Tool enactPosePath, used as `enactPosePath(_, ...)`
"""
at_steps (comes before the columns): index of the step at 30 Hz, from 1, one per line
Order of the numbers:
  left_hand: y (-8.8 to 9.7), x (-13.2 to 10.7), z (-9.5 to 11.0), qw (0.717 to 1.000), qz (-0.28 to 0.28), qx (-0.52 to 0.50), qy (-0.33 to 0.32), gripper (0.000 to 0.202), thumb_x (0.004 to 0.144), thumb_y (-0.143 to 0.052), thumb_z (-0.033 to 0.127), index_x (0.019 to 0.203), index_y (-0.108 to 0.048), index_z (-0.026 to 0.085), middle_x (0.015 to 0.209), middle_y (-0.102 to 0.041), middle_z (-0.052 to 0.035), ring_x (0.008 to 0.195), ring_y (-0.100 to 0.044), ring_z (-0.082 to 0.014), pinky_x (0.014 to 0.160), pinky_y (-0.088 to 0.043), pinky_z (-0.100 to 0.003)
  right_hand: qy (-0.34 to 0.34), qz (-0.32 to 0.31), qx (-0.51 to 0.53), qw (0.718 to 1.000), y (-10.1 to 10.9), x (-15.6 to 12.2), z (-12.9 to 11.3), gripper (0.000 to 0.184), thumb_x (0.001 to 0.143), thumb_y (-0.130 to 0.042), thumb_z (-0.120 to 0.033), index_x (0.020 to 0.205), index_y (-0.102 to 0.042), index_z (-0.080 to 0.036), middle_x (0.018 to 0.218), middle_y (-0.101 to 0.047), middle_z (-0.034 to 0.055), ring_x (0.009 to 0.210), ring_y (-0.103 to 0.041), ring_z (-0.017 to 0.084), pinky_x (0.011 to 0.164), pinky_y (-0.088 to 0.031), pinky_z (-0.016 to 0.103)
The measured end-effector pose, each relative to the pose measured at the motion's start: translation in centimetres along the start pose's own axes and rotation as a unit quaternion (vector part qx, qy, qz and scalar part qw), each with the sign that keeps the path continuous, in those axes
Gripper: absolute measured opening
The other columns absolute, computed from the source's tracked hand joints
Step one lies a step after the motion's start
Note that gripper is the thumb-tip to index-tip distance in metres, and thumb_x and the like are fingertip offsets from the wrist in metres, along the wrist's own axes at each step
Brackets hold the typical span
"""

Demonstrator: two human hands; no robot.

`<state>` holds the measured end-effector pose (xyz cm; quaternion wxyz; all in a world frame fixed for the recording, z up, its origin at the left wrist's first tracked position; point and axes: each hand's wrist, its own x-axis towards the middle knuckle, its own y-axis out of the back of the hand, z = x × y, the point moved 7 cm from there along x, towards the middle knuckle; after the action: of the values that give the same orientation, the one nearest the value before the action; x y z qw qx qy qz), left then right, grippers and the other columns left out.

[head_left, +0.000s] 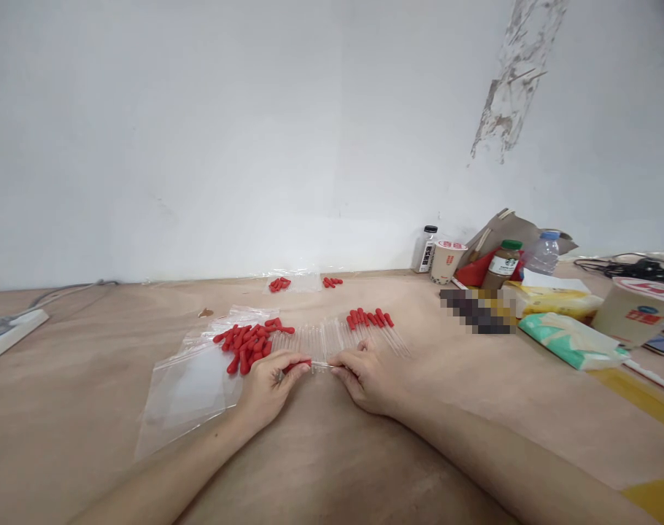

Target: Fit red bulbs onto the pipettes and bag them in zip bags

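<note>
My left hand pinches a red rubber dropper bulb between thumb and fingers. Opposite it, my right hand is closed on a thin glass dropper tube pointing at the bulb; whether the tube sits inside the bulb I cannot tell. Just beyond both hands lies a row of bare glass tubes. To its right are several droppers with red bulbs on their tubes. A heap of loose red bulbs rests on clear plastic bags beside my left hand.
Near the wall lie two small groups of red bulbs, one on clear plastic. At right stand a paper cup, bottles, tissue packs and a larger cup. A power strip lies far left.
</note>
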<state>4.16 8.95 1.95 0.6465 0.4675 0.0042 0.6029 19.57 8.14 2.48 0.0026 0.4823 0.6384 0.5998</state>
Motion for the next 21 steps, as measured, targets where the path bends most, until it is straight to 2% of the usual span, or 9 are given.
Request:
enactPosePath(9,-0.5,-0.3,0.8,0.998,-0.055,-0.025,-0.015,0.018,0.084,-0.051,0.029,0.082,-0.066,0.019,0.077,-0.068,-0.001,0.069,-0.062,-0.014,0.063,-0.047,-0.022,0.073,0.0,-0.013,0.997,-0.1,-0.1,0.3,0.019,0.087,-0.04,-0.017,0.087,-0.059,-0.02,0.076,-0.065,-0.0006,0.066,-0.055,0.01,0.074,-0.028,0.029)
enactPosePath(13,-0.8,-0.6,1.0,0.997,-0.069,-0.023,-0.021,0.016,0.083,-0.053,0.029,0.083,-0.066,0.019,0.077,-0.068,-0.0012,0.069,-0.062,-0.0135,0.063,-0.047,-0.022,0.097,0.029,-0.056,0.993,0.1,-0.2,0.0,0.019,0.085,-0.042,-0.017,0.086,-0.061,-0.02,0.074,-0.065,0.0004,0.064,-0.053,0.01,0.071,-0.025,0.029)
enactPosePath(21,-0.6,-0.6,1.8,0.993,-0.047,0.057,-0.088,0.014,0.082,-0.055,0.032,0.082,-0.065,0.021,0.075,-0.067,-0.0011,0.068,-0.059,-0.0148,0.069,-0.041,-0.03,0.09,0.055,-0.093,0.99,0.2,-0.7,-1.3,0.024,0.087,-0.039,-0.02,0.076,-0.06,-0.018,0.062,-0.062,0.0002,0.052,-0.045,0.009,0.065,-0.022,0.029)
